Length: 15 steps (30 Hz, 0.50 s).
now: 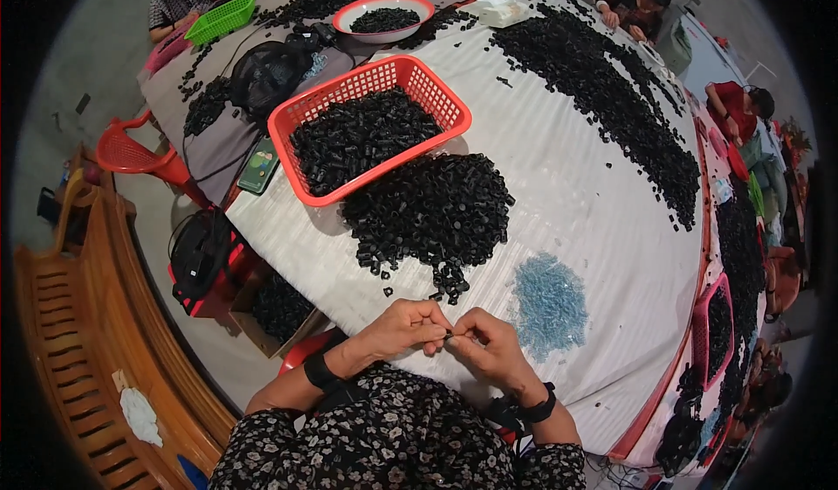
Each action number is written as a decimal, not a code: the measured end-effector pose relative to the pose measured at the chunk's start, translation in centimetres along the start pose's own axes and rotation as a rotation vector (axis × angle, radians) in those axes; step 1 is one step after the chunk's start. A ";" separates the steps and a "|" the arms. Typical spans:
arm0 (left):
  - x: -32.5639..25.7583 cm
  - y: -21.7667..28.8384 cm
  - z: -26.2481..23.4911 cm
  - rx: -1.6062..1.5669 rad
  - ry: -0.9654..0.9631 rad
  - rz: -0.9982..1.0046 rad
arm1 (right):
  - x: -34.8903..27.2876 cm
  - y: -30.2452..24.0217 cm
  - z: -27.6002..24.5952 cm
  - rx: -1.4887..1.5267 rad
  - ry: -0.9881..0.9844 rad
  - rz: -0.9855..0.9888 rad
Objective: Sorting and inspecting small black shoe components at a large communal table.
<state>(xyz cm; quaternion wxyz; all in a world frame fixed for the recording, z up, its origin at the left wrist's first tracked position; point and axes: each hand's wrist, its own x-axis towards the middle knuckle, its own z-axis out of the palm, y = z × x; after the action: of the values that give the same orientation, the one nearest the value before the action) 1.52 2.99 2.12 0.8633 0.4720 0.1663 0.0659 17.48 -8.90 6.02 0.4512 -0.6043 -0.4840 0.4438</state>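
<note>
My left hand (408, 328) and my right hand (484, 343) meet fingertip to fingertip just above the table's near edge. Pinched between them is a small black plastic piece (449, 334), mostly covered by the fingers. Right beyond the hands lies a heap of small black plastic pieces (436, 211), a few of them strayed toward me. To the right of my right hand spreads a pile of small clear bluish pieces (550, 307). A red plastic basket (458, 128) filled with black pieces stands behind the black heap.
A white cloth (602, 263) covers the table. Larger black heaps (602, 97) run along its far right. At the back are a red-rimmed bowl (384, 36), a green basket (220, 19) and several people at work. A phone (259, 167) lies left; below stands a box (275, 315).
</note>
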 end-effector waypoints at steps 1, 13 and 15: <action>-0.1 -0.1 -0.1 -0.003 0.002 0.001 | 0.2 0.1 -0.1 -0.001 -0.004 0.001; -1.6 0.7 -0.7 0.012 -0.123 -0.022 | 1.0 1.0 -0.5 0.264 -0.330 0.230; -1.7 0.4 -1.5 -0.190 -0.077 0.021 | 1.7 -0.4 -1.0 -0.081 -0.190 0.133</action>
<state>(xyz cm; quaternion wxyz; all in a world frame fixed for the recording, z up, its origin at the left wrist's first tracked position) -0.59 3.92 2.06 0.9091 0.3919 0.1210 0.0720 18.60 -7.28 6.45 0.3479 -0.6080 -0.5011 0.5082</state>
